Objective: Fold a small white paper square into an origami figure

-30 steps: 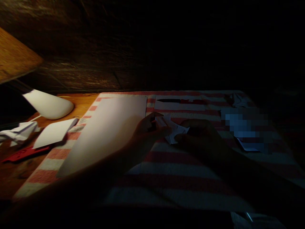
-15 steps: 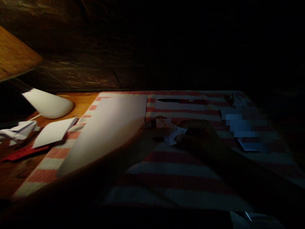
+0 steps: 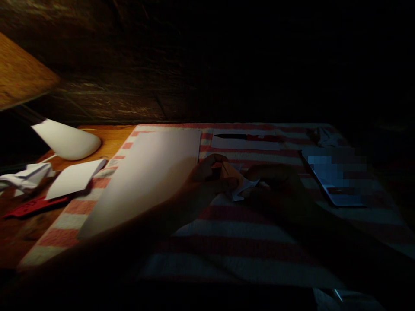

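Note:
A small piece of folded white paper is held between both hands above the striped cloth. My left hand grips its left side, thumb in front and fingers curled behind. My right hand, deep in shadow, pinches the pointed right end. Left of the hands lies a large white sheet of paper, partly hidden by my left forearm. Beyond the hands, a knife with a dark blade and red handle rests on a smaller piece of paper.
A lamp with a white base and tan shade leans at the left. Near it are crumpled paper, a curled white sheet and a red object. A lit phone-like screen and a crumpled piece lie at right.
My left hand has turned and shifted slightly right, showing its thumb and fingers more clearly. The folded paper has tilted between the hands, its points now facing right and down.

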`<state>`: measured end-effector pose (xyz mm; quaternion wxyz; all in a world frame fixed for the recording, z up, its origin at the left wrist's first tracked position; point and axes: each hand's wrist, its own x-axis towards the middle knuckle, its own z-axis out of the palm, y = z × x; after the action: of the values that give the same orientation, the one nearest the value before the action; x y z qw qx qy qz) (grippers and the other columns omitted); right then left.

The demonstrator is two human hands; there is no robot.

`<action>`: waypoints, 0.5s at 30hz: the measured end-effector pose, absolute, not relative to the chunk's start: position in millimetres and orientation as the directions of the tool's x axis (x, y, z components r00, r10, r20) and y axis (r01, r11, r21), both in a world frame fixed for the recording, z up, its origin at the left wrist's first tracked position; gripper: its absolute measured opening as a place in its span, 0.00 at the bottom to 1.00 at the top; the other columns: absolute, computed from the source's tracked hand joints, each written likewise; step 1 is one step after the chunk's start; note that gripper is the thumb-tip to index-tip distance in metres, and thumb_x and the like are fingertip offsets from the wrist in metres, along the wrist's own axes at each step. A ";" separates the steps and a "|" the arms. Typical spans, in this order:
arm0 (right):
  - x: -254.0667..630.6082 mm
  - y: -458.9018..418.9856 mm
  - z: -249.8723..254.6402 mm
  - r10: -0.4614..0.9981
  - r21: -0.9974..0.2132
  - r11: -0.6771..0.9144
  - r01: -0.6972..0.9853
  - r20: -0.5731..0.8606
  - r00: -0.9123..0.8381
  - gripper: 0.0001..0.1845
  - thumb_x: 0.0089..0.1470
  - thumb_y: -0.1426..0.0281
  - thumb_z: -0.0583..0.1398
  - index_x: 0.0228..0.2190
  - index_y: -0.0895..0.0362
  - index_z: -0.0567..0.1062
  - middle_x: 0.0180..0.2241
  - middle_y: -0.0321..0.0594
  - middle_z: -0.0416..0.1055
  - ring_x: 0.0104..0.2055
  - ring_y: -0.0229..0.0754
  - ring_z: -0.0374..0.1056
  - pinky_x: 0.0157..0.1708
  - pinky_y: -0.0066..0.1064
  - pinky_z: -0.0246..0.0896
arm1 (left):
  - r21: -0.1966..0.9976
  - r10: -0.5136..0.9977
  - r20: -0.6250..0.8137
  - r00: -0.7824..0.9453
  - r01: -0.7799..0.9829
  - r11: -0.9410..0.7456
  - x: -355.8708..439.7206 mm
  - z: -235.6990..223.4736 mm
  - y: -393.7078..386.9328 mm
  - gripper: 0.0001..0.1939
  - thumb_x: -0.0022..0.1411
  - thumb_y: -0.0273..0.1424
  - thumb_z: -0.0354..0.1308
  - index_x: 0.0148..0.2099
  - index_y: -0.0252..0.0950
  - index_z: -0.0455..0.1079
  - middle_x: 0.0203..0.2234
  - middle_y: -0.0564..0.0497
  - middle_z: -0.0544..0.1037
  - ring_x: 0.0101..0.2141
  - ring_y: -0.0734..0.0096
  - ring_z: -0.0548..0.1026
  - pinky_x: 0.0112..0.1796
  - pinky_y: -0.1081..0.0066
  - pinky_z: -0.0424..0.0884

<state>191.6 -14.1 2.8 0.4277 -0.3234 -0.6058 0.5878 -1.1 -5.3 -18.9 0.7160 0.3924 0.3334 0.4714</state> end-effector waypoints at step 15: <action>189.9 -16.9 -3.2 0.947 -0.992 0.037 -0.123 0.074 -0.314 0.02 0.51 0.69 0.71 0.30 0.52 0.83 0.27 0.35 0.78 0.27 0.36 0.71 0.26 0.26 0.66 | 0.872 0.972 -0.038 0.234 -0.466 0.146 2.2 -13.1 -7.1 0.23 0.51 0.28 0.75 0.47 0.36 0.71 0.35 0.51 0.80 0.35 0.68 0.78 0.37 0.70 0.75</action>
<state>189.9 -16.9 -3.2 0.4551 -0.3689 -0.5582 0.5876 2.2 -7.1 -13.1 0.6833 0.3873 0.3261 0.5261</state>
